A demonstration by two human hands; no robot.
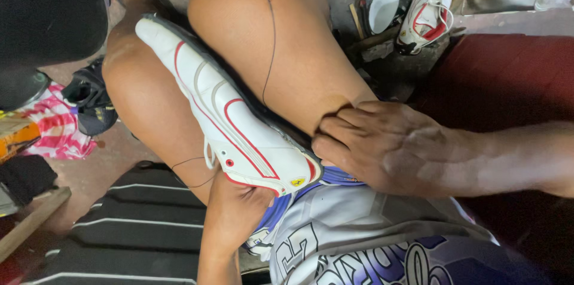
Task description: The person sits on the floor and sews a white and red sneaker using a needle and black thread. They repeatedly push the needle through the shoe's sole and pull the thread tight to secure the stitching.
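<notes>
Over the grimy concrete floor [113,159], my left hand [236,210] grips the white red-striped leather shoe [230,123] wedged between my knees, my right hand [382,144] flat, fingers curled at its sole.

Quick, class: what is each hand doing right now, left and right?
Left hand: under the white and red shoe, gripping it from below; fingers hidden.
Right hand: fingers curled, pressing at the shoe's heel edge.
</notes>
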